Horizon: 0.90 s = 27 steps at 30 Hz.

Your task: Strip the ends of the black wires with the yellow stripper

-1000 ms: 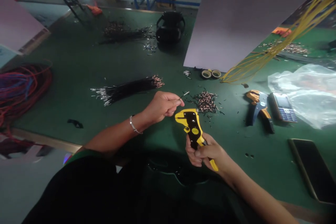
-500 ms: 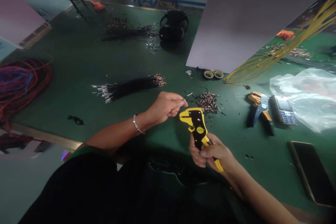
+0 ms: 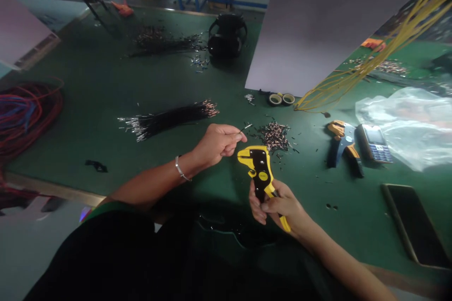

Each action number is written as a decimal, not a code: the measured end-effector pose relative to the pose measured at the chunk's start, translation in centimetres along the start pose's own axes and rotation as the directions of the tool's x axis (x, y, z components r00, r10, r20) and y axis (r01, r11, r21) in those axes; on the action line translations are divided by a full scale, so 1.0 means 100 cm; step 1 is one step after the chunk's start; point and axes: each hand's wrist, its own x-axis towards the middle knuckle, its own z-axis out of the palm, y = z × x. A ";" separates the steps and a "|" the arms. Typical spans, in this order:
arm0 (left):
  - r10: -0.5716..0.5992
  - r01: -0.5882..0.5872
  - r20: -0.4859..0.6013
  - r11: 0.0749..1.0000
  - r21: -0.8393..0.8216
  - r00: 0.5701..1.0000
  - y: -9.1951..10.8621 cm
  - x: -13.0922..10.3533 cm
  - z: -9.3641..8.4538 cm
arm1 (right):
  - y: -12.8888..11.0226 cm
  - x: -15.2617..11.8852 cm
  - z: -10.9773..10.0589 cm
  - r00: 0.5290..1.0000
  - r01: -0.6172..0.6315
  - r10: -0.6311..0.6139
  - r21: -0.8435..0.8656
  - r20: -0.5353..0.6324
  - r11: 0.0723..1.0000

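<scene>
My left hand is closed in a pinch on a short black wire, whose silvery tip sticks out past the fingers. Wrapped round the handles of yellow and black wire strippers is my right hand. The strippers' head points up and left, just below and apart from the left fingers. Beyond them lies a heap of short wire offcuts. A bundle of black wires rests to the left of my left hand, with silvery tips at one end and coppery ones at the other.
A second pair of wire strippers, a keypad phone and a smartphone lie on the right. Tape rolls sit by a grey panel. Yellow wires hang beside it. Coiled red wires are at left.
The whole view has shifted slightly, so things appear a little further left. Both hands keep their grip on the wire and the strippers, with hardly any movement between them.
</scene>
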 end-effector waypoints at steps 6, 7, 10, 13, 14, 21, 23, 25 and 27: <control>0.000 -0.001 -0.028 1.000 -0.025 1.000 -0.001 -0.001 0.001 | -0.002 0.001 0.001 1.000 0.025 -0.026 0.046 0.018 0.999; 0.014 -0.014 -0.032 1.000 -0.017 0.999 -0.001 -0.001 0.001 | -0.002 0.000 0.002 0.999 0.016 -0.018 0.051 0.027 0.999; 0.034 -0.034 -0.007 0.999 0.008 0.999 -0.001 -0.001 0.001 | 0.000 -0.005 0.003 1.000 0.007 -0.008 0.052 0.020 0.999; 0.026 -0.026 0.008 1.000 0.010 1.000 -0.002 -0.001 0.003 | 0.000 -0.006 0.002 1.000 0.025 -0.025 0.044 0.017 0.999; 0.020 -0.020 0.004 1.000 0.003 1.000 -0.003 -0.001 0.003 | 0.000 -0.005 0.002 0.999 0.033 -0.034 0.047 0.021 0.998; 0.053 -0.053 -0.004 0.998 0.016 0.999 0.000 -0.001 0.002 | -0.007 -0.008 0.004 0.999 -0.015 0.012 0.068 0.044 0.998; 0.046 -0.046 0.003 0.999 0.027 0.999 0.001 -0.002 0.004 | -0.007 -0.008 0.004 0.999 -0.007 0.005 0.055 0.036 0.998; 0.032 -0.032 0.001 0.999 0.021 0.999 0.000 -0.004 0.006 | -0.006 -0.004 0.003 1.000 0.018 -0.019 0.040 0.008 0.999; 0.028 -0.028 -0.012 1.000 0.014 1.000 -0.001 -0.004 0.006 | -0.003 0.000 0.003 0.999 0.040 -0.039 0.028 -0.010 0.999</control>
